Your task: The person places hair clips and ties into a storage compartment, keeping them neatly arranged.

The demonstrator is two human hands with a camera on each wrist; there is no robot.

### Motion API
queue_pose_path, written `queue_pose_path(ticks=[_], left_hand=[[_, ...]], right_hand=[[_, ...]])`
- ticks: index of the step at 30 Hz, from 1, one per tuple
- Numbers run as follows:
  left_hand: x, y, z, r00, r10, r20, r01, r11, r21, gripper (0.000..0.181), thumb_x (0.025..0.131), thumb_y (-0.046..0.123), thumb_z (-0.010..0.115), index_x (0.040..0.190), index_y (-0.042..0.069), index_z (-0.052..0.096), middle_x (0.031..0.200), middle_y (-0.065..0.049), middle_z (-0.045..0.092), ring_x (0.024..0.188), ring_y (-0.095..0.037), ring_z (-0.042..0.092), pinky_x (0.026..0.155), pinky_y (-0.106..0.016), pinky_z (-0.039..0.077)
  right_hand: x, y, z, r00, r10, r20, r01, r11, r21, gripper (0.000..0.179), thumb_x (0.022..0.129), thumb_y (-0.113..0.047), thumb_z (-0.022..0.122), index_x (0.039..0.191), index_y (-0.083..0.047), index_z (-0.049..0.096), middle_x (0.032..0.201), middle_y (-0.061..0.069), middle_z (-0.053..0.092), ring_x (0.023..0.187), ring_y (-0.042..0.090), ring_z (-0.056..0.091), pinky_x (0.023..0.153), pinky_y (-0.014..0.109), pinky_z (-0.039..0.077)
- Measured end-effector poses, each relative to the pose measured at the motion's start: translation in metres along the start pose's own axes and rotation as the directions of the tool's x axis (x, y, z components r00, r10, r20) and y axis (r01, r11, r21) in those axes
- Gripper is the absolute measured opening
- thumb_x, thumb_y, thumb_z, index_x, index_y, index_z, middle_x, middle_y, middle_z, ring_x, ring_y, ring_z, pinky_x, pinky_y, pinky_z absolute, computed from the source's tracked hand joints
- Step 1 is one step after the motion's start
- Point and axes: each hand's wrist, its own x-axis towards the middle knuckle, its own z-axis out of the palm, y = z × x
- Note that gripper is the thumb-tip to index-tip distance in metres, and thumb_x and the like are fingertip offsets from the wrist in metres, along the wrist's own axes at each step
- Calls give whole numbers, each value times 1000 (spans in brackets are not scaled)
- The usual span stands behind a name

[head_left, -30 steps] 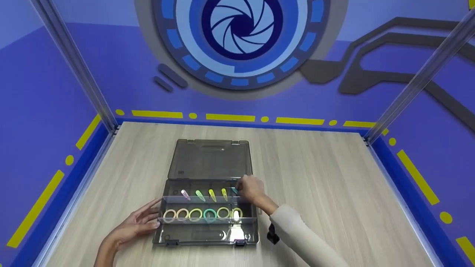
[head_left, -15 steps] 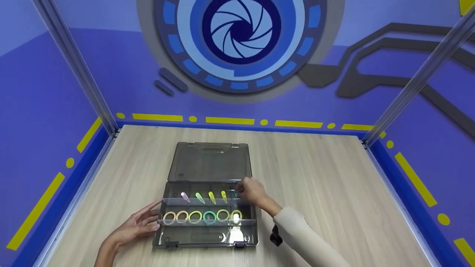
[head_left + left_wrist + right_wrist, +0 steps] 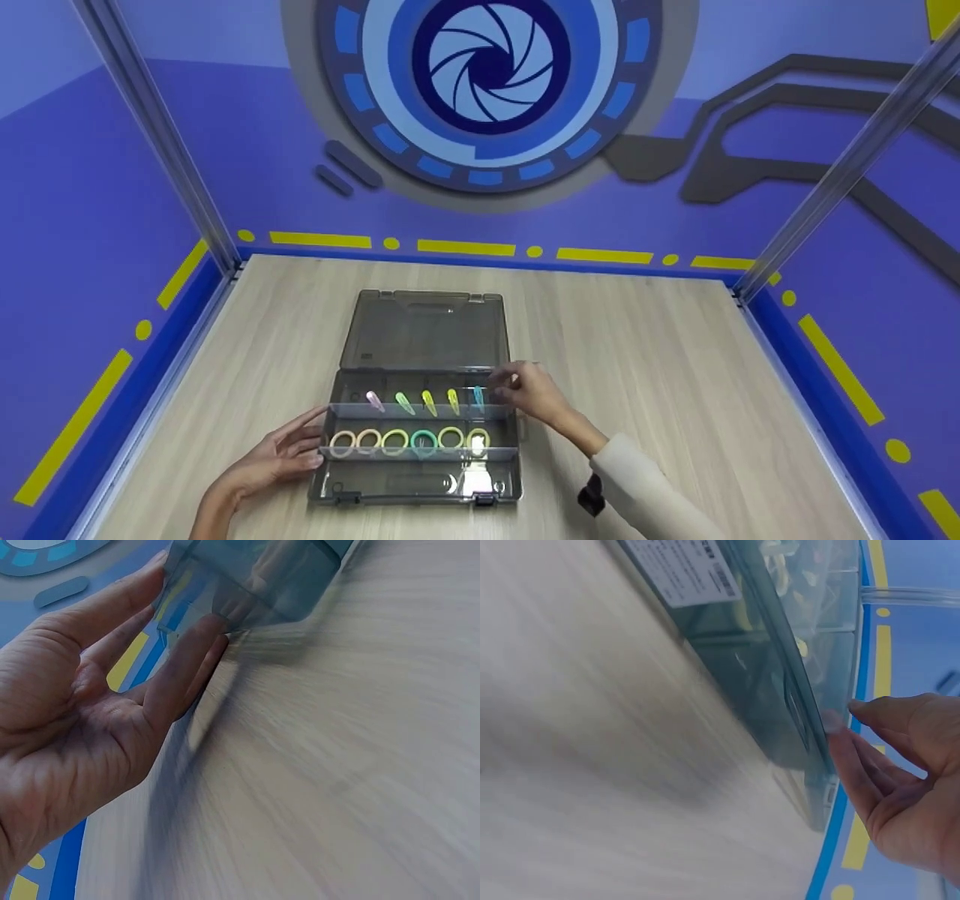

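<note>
A smoky clear plastic organizer box point(image 3: 390, 484) lies on the table with its lid point(image 3: 424, 334) folded back. Snap hair clips stand along its back row: pink point(image 3: 375, 402), green point(image 3: 405, 403), two yellow, and a blue one point(image 3: 478, 397) at the right end. Ring-shaped hair ties, among them a teal one point(image 3: 424, 430), line the middle row. My left hand point(image 3: 274, 457) rests its extended fingers against the box's left side. Beside the blue clip, at the box's back right corner, my right hand point(image 3: 531, 391) has thumb and forefinger apart, holding nothing.
A printed label point(image 3: 686, 574) shows on the box's side in the right wrist view. Blue panels with yellow marks and metal posts point(image 3: 847, 161) bound the wooden table point(image 3: 637, 352) at the back and sides.
My right hand has let go of the blue hair clip and drawn back to the right, leaving the clip in the back row. The left hand stays at the box's side.
</note>
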Motion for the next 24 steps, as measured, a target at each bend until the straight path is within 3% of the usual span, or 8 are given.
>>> queue_pose_path(ticks=[5, 10, 16, 21, 24], left_hand=[[0, 1, 0, 1000, -16, -9, 16, 1000, 2, 84, 99, 9, 65, 165, 10, 12, 157, -33, 29, 139, -23, 48, 101, -23, 50], [1, 2, -1, 1000, -5, -10, 5, 1000, 13, 86, 98, 9, 67, 164, 8, 12, 156, -34, 29, 138, -22, 49, 101, -24, 51], [6, 3, 1, 1000, -12, -7, 12, 1000, 22, 86, 98, 9, 66, 164, 8, 11, 156, -34, 29, 140, -26, 47, 101, -23, 50], [10, 6, -1, 998, -50, -28, 52, 997, 52, 86, 99, 14, 67, 165, 10, 13, 156, -32, 30, 142, -33, 43, 100, -23, 49], [11, 7, -7, 998, -57, -18, 58, 996, 65, 82, 99, 16, 66, 165, 11, 16, 156, -31, 32, 140, -30, 46, 100, -25, 50]], right_hand=[[-12, 12, -18, 996, 15, -88, -11, 999, 50, 20, 89, 6, 70, 109, 5, 73, 102, 22, 75, 77, 29, 75, 63, 23, 58], [-24, 34, -34, 984, 28, -178, -28, 1000, 7, 28, 89, 2, 73, 116, 8, 69, 107, 25, 73, 92, 37, 73, 77, 43, 61], [-44, 63, -50, 950, 1, -312, -43, 991, -126, 50, 85, -3, 80, 130, 11, 61, 131, 30, 63, 123, 50, 58, 102, 63, 46], [-60, 83, -63, 942, 26, -336, -75, 988, -134, 64, 86, -12, 80, 139, 11, 53, 144, 40, 48, 134, 61, 43, 106, 74, 35], [-65, 93, -74, 938, 53, -343, -109, 983, -145, 72, 87, -18, 79, 145, 9, 48, 151, 42, 38, 141, 63, 32, 110, 78, 26]])
